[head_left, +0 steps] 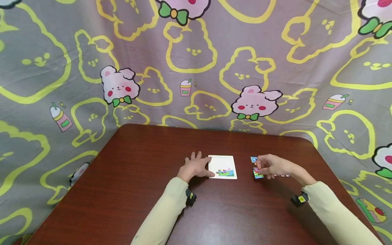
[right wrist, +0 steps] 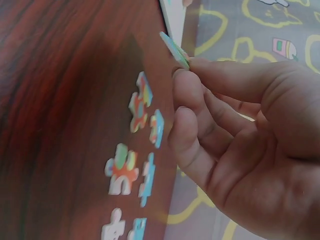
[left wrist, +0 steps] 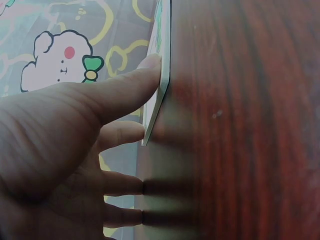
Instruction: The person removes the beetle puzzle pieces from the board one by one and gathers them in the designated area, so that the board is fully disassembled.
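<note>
A white square puzzle tray [head_left: 221, 161] lies flat on the table, its bottom part filled with a colourful picture strip [head_left: 226, 173]. My left hand [head_left: 195, 166] rests at the tray's left side, fingers spread and straight. In the left wrist view the thumb [left wrist: 132, 86] presses on the tray's border and the index finger touches its edge. To the right of the tray my right hand [head_left: 274, 165] pinches a jigsaw piece [right wrist: 175, 51] between thumb and index finger, above the table. Several loose jigsaw pieces [right wrist: 122, 172] lie beneath and beside that hand, some hidden by it in the head view.
The brown wooden table [head_left: 137, 160] has rounded far corners. A patterned cloth [head_left: 199, 41] with cartoon rabbits hangs right behind and at both sides of it. A blue jigsaw piece [head_left: 253, 159] lies just beyond the right fingers.
</note>
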### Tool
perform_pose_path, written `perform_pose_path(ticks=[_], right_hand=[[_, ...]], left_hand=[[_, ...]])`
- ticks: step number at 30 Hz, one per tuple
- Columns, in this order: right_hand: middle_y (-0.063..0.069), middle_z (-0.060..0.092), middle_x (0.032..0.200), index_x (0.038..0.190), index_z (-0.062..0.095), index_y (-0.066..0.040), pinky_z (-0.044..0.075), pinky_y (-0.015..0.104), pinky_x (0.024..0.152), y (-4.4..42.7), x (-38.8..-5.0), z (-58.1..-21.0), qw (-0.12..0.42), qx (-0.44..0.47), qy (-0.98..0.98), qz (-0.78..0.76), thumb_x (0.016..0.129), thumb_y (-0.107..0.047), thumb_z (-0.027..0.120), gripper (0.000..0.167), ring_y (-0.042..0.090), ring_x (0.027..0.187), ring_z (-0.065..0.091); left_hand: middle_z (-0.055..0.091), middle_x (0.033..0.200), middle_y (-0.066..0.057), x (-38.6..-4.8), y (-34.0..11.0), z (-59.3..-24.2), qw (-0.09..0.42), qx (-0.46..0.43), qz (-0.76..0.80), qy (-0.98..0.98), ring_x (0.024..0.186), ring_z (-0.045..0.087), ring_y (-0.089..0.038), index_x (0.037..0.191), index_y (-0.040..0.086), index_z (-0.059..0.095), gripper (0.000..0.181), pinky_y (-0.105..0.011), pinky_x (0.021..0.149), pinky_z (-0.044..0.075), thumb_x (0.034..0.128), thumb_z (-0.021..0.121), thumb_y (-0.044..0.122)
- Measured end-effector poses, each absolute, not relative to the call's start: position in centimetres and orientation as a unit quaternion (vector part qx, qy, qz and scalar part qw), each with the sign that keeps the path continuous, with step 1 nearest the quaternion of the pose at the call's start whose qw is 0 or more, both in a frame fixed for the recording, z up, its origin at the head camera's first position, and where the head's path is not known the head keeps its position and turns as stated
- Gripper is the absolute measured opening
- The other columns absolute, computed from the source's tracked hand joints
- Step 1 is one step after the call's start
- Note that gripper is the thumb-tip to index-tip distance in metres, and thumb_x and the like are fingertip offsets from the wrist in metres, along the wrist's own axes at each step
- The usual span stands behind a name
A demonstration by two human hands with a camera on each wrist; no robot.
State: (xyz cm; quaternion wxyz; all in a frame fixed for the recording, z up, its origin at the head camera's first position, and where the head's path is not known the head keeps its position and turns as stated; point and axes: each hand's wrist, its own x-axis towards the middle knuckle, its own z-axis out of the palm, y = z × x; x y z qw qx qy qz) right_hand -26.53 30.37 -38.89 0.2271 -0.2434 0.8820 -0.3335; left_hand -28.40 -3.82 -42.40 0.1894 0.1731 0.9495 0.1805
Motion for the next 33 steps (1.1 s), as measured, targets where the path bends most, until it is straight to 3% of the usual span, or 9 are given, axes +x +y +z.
perform_pose_path(ticks=[6, 12, 18, 27, 33], right_hand=[[0.011, 0.06, 0.069, 0.086, 0.056, -0.004, 0.052, 0.032, 0.049, 31.2, -26.4, -39.8, 0.258, -0.251, 0.88, -0.312, 0.093, -0.009, 0.066, 0.013, 0.028, 0.052, 0.062], [0.001, 0.055, 0.069, 0.087, 0.056, -0.004, 0.051, 0.03, 0.051, 31.3, -26.5, -40.2, 0.295, -0.219, 0.879, -0.302, 0.094, -0.014, 0.065, 0.015, 0.015, 0.053, 0.055], [0.003, 0.054, 0.07, 0.087, 0.055, -0.001, 0.044, 0.026, 0.046, 31.4, -26.5, -40.7, 0.312, -0.205, 0.869, -0.325, 0.091, -0.002, 0.062, 0.008, 0.013, 0.05, 0.048], [-0.001, 0.05, 0.061, 0.08, 0.054, -0.001, 0.042, 0.022, 0.043, 31.0, -26.4, -41.1, 0.297, -0.206, 0.885, -0.293, 0.092, -0.01, 0.067, 0.02, 0.01, 0.045, 0.047], [0.002, 0.056, 0.067, 0.084, 0.055, -0.002, 0.044, 0.025, 0.046, 30.7, -26.5, -40.8, 0.287, -0.224, 0.88, -0.304, 0.093, -0.013, 0.067, 0.018, 0.011, 0.048, 0.048]], left_hand=[[0.01, 0.165, -0.019, -28.4, -3.8, -42.5, 0.191, 0.175, 0.18, 0.949, 0.151, 0.002, -0.045, 0.154, 0.031, 0.033, 0.076, -0.066, 0.117, 0.01, 0.0888, 0.066, 0.054], [0.01, 0.165, -0.018, -28.4, -3.9, -42.4, 0.19, 0.173, 0.176, 0.95, 0.151, 0.002, -0.045, 0.154, 0.031, 0.032, 0.077, -0.066, 0.118, 0.01, 0.0888, 0.066, 0.054], [0.009, 0.165, -0.018, -28.3, -3.9, -42.4, 0.191, 0.175, 0.177, 0.95, 0.151, 0.002, -0.045, 0.155, 0.032, 0.032, 0.077, -0.066, 0.118, 0.009, 0.0891, 0.065, 0.054], [0.009, 0.165, -0.018, -28.3, -4.0, -42.4, 0.195, 0.172, 0.175, 0.95, 0.151, 0.002, -0.045, 0.154, 0.031, 0.032, 0.076, -0.066, 0.118, 0.009, 0.0892, 0.065, 0.053], [0.01, 0.165, -0.018, -28.2, -3.9, -42.3, 0.193, 0.173, 0.174, 0.95, 0.151, 0.003, -0.045, 0.154, 0.031, 0.032, 0.077, -0.065, 0.118, 0.01, 0.089, 0.065, 0.054]])
